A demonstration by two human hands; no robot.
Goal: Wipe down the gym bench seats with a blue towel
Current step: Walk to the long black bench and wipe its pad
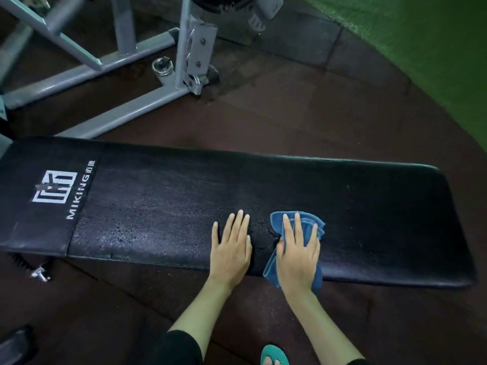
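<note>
A sandal and dark trouser knees sit at the bottom edge, both cut off by the frame. Above them the right hand lies flat on the towel, fingers straight and slightly spread, pressing the bunched blue cloth onto the bench near its front edge, a little right of the middle. One end of the towel hangs over that edge. The left hand rests just beside it on bare pad, fingers straight and together, holding nothing; it seems to steady the person.

This looks like mid-wipe. The pad to the left shows a dull speckled sheen, though whether that is damp or wear I cannot tell. The next move probably calls for sliding the towel along the pad under even pressure, toward the far right end or back toward the logo.

The bench's left end, its legs and most of the grey frame behind run out of view.
</note>
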